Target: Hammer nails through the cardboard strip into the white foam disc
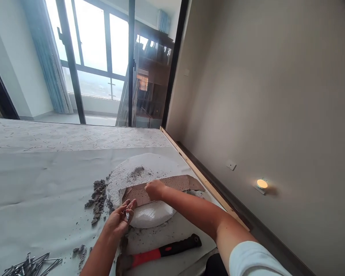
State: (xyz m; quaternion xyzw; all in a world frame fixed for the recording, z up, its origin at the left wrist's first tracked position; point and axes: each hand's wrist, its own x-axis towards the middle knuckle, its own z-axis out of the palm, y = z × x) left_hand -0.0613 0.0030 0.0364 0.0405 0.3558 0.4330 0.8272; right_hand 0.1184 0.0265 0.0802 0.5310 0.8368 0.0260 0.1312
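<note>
My left hand [119, 221] is closed around a few small metal nails [127, 215], just in front of a white foam disc [149, 174]. A brown perforated strip [175, 183] lies across the disc. My right hand [154, 189] rests on that strip with its fingers curled into a pinch; what it holds is too small to see. A hammer with a red and black handle [166, 251] lies on the covered floor between my arms.
Grey rubble pieces [97, 197] lie left of the disc. A pile of long nails [31, 264] sits at the lower left. A white sheet [46, 180] covers the floor. A wooden strip [201, 178] runs along the wall, which has a lit night light [262, 184].
</note>
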